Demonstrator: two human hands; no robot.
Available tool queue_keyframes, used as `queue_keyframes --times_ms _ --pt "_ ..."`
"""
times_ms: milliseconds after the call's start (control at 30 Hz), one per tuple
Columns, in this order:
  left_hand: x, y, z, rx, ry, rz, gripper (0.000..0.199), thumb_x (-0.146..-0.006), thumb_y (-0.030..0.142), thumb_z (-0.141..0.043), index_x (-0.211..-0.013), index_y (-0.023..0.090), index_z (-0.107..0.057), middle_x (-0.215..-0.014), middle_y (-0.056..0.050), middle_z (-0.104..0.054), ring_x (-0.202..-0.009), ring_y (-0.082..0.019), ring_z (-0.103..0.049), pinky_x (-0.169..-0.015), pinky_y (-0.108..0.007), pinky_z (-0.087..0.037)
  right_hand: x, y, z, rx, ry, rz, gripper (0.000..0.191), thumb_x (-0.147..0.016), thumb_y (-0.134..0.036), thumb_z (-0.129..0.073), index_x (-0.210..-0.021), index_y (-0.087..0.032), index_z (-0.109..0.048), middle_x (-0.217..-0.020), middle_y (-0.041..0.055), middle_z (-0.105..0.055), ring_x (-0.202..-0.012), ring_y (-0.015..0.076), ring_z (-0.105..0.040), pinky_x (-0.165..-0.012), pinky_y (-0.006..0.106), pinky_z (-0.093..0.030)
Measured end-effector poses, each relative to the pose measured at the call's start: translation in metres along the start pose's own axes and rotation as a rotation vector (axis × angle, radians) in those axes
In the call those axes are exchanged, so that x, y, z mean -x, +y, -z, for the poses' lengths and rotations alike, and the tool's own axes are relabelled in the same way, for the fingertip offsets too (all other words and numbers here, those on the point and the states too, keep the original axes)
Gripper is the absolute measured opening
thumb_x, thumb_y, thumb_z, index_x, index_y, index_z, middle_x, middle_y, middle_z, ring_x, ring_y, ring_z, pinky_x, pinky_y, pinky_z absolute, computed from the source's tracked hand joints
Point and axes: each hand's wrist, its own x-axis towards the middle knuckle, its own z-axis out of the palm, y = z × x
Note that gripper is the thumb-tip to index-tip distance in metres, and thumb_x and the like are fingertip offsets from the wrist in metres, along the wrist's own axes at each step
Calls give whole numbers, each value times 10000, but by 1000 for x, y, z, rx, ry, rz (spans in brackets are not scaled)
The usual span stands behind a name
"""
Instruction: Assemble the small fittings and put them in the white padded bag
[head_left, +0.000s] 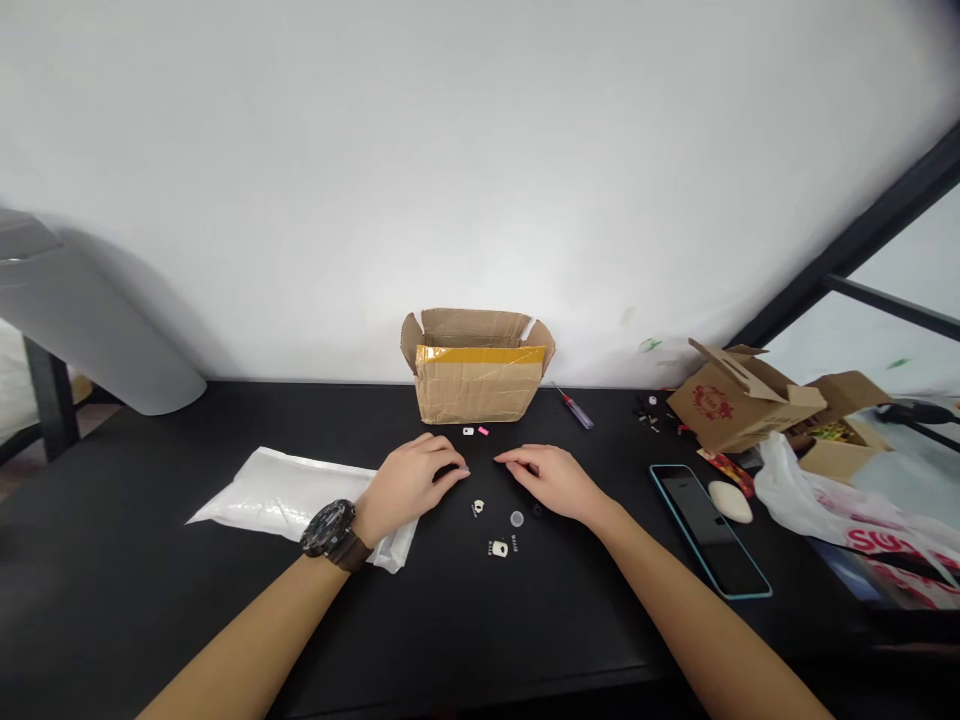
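Note:
My left hand (411, 476), with a dark watch (328, 528) at the wrist, rests by a white plastic pouch (281, 492). Its thumb and index finger are bent together at a tiny greyish piece that is too small to name. My right hand (556, 482) lies on the black table with its index finger stretched out and its thumb slightly apart; no held thing shows. In front of and between the hands are small white parts (500, 548), a round translucent disc (517, 519) and rows of tiny pieces (514, 543). Farther back lie a white piece (468, 431) and a pink piece (483, 431).
An open cardboard box (480, 390) stands against the wall, beside a screwdriver (576, 408). To the right are a phone (709, 530), a white oval object (730, 502), another carton (735, 400) and a plastic bag (825, 510). A grey-white roll (97, 320) leans at left.

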Motion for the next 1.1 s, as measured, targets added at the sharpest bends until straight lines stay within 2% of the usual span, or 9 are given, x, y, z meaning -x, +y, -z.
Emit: queue_keyframes --times_ms 167,400,633,833,1100 --pt "0 1 -1 -33 37 21 273 -1037 408 -528 -1037 291 -775 -1018 -3 -709 -967 -184 -630 -879 -315 -493 0 0 0 17 -8 -10 308 -1024 -275 -505 -1189 -358 -753 -1153 -38 -777 -998 190 -722 -860 323 -534" --pt "0 1 -2 -134 111 163 300 -1044 367 -496 -956 250 -758 -979 -14 -731 -932 -197 -651 -768 -307 -484 0 -1 0 8 -11 -6 317 -1025 -282 -495 -1193 -358 -753 -1152 -24 -777 -996 195 -722 -842 325 -538" --pt "0 10 0 -15 104 164 313 -988 538 -568 -950 294 -762 -986 19 -736 -944 -183 -654 -802 -299 -478 1 1 -2 4 -7 2 307 -1026 -286 -503 -1193 -355 -751 -1119 -19 -779 -983 197 -718 -836 327 -534" --pt "-1 9 -2 3 66 211 281 -1014 451 -542 -938 300 -767 -984 24 -733 -950 -177 -651 -778 -289 -471 1 2 -2 18 -12 10 307 -1028 -286 -503 -1205 -352 -746 -1113 -17 -779 -976 197 -716 -838 329 -529" --pt "0 5 -3 -60 93 278 272 -1016 399 -526 -905 262 -733 -960 2 -730 -904 -193 -666 -703 -294 -480 1 -2 0 19 -23 -1 309 -1028 -286 -500 -1207 -346 -744 -1107 -10 -779 -982 200 -714 -838 332 -529"
